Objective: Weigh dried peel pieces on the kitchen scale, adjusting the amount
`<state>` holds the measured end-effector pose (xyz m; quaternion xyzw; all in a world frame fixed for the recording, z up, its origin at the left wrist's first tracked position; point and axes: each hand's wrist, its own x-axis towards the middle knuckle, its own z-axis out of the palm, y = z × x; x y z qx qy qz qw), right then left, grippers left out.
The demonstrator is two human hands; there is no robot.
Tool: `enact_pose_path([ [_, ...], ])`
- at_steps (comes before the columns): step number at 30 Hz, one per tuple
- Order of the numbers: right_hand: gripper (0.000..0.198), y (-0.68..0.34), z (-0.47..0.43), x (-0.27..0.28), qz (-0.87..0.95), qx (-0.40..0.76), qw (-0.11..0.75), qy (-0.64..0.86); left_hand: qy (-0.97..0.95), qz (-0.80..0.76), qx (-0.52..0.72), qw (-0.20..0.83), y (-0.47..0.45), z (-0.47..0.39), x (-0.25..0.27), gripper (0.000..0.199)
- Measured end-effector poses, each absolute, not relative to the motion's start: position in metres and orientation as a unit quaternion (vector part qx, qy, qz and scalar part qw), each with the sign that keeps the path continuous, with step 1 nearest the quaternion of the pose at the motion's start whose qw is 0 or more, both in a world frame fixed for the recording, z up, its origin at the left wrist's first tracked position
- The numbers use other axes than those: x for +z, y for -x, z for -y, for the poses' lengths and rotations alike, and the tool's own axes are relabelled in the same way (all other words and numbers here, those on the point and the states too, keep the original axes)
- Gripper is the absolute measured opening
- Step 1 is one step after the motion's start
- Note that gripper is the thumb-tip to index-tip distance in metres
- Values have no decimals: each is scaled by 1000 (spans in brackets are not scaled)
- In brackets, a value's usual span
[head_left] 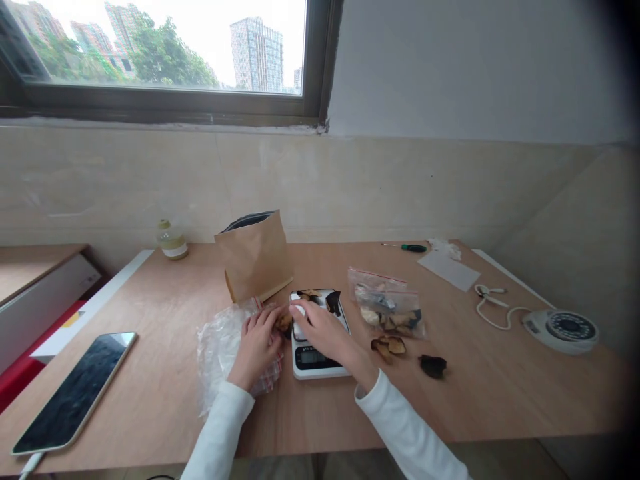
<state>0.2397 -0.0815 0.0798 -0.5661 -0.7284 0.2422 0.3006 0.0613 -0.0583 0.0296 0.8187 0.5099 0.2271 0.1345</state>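
Nearest the camera, two white sleeves reach forward over the wooden table, one to each hand. The left hand rests palm down on a stack of clear zip bags, its fingers lying loosely together and curled toward a small brown dried piece at their tips; whether they pinch it cannot be told. The right hand lies across the one small white kitchen scale, fingers held together and stretched left so that the tips meet that same dried piece just beside the scale's left edge. On the scale's far end lie about three more dark and tan dried pieces. To the left, near the table's front edge, lies one tablet, screen dark. Right of the scale, two loose tan slices and one black piece lie on bare wood, apart from each other. Just behind them sit two filled zip bags, overlapping, each with a red seal line. Further back stands one open brown paper bag, upright, just behind the scale. At the right lies one round white device with a looped white cord. At the far edge are one small bottle, one green-handled screwdriver and one white sheet, with a window above the wall.
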Motion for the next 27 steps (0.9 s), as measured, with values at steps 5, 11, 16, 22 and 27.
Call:
enact_pose_path([
  [5, 27, -260, 70, 67, 691, 260, 378, 559, -831, -496, 217, 130, -60, 60, 26, 44],
  [11, 15, -261, 70, 50, 742, 162, 414, 502, -814, -502, 255, 140, -54, 61, 24, 39],
  [16, 24, -255, 76, 32, 795, 54, 329, 507, -784, -517, 298, 173, -39, 68, 20, 37],
  [22, 35, -254, 94, 36, 797, 98, 329, 497, -768, -500, 353, 188, -22, 73, 11, 39],
  [27, 35, -271, 120, 58, 726, 161, 409, 529, -759, -489, 401, 155, -21, 80, 25, 39],
])
